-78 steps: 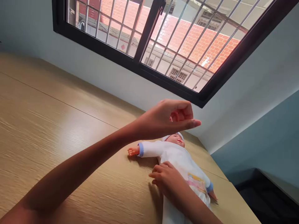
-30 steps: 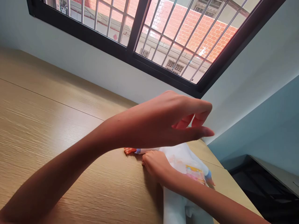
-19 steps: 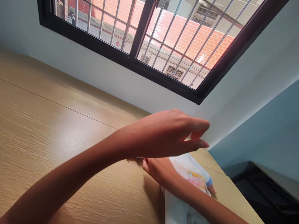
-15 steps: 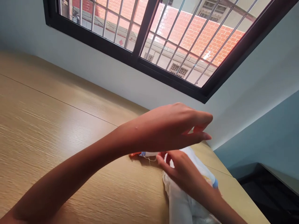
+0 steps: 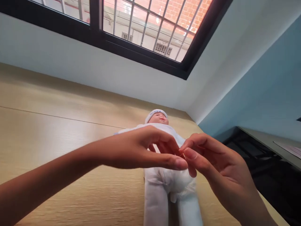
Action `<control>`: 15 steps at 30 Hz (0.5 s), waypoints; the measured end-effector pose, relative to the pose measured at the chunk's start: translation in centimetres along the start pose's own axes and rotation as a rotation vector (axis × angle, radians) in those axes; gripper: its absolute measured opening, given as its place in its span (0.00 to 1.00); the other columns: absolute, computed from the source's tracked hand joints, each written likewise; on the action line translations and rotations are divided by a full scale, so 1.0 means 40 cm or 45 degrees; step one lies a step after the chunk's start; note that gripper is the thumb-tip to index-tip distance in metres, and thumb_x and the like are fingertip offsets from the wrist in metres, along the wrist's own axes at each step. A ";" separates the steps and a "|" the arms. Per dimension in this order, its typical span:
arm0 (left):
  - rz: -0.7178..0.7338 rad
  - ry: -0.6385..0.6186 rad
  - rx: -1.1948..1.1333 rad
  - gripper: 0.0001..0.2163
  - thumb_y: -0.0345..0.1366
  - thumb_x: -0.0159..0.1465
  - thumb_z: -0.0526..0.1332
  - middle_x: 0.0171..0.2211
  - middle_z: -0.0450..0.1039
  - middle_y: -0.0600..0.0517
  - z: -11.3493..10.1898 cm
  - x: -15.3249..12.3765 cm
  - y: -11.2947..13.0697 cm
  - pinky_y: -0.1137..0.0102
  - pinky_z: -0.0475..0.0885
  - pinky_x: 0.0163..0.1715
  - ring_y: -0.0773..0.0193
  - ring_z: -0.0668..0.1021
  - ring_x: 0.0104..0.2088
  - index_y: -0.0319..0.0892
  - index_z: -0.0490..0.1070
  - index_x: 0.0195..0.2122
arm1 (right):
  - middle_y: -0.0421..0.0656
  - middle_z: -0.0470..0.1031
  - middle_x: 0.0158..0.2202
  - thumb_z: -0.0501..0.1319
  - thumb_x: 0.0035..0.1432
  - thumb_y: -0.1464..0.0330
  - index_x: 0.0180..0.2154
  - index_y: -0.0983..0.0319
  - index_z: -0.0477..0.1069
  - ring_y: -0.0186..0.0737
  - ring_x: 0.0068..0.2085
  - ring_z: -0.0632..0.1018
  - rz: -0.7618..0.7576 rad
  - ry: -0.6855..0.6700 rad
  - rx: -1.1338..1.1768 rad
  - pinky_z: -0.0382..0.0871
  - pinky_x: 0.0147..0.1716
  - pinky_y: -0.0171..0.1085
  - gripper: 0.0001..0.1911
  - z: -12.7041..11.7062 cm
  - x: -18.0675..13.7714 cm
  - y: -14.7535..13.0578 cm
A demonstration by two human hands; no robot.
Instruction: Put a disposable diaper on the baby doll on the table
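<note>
A baby doll (image 5: 162,118) in a white cap, top and trousers lies on its back on the wooden table (image 5: 105,194), head towards the window. Above its middle my two hands meet. Thumb and forefinger of my right hand (image 5: 218,163) are pinched together on a fine thread (image 5: 183,155). My left hand (image 5: 141,147) is closed, its fingertips touching the right ones at that thread; what lies deeper in its fingers is hidden. The hands and wrists cover much of the doll's top and arms.
A black-framed window (image 5: 141,51) with metal bars is in the wall behind the table. To the right, beyond the table edge, stands a dark piece of furniture (image 5: 256,150) with a paper (image 5: 289,148) on its grey top.
My left hand has come down and my right hand has turned and risen to meet it over the doll. The view has shifted right, bringing the doll's head into sight.
</note>
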State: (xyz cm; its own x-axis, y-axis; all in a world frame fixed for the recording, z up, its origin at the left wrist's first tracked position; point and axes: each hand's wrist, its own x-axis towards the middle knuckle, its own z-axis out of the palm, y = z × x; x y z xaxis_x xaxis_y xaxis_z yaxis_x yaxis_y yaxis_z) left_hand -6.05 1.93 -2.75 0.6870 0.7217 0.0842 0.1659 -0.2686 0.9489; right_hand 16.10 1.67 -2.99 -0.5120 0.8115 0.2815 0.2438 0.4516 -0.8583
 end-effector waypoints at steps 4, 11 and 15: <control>-0.116 -0.056 -0.391 0.18 0.47 0.70 0.58 0.27 0.69 0.55 0.061 0.040 -0.017 0.76 0.67 0.37 0.70 0.72 0.32 0.39 0.70 0.28 | 0.35 0.73 0.36 0.61 0.68 0.63 0.36 0.55 0.74 0.27 0.39 0.75 0.071 0.060 0.530 0.71 0.42 0.22 0.07 -0.044 -0.009 0.037; -0.337 -0.164 -0.246 0.16 0.53 0.66 0.58 0.25 0.66 0.58 0.093 0.069 -0.079 0.74 0.65 0.34 0.66 0.69 0.31 0.45 0.68 0.33 | 0.38 0.66 0.25 0.58 0.68 0.64 0.28 0.60 0.71 0.31 0.31 0.74 0.345 0.193 1.167 0.77 0.51 0.37 0.15 -0.142 -0.060 0.101; -0.422 -0.147 -0.266 0.17 0.55 0.64 0.61 0.26 0.67 0.57 0.078 0.074 -0.098 0.75 0.67 0.34 0.65 0.70 0.31 0.45 0.68 0.32 | 0.36 0.51 0.22 0.65 0.61 0.67 0.23 0.60 0.62 0.29 0.22 0.59 0.351 0.435 1.125 0.74 0.27 0.30 0.17 -0.175 -0.031 0.111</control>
State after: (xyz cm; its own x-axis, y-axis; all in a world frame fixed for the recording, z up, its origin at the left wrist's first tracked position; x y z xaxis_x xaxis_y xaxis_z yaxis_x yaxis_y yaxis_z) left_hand -2.47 3.12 -7.19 0.6973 0.6682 -0.2596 0.2520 0.1104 0.9614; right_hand 23.58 5.24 -4.14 -0.2300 0.9731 0.0128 -0.4551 -0.0959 -0.8853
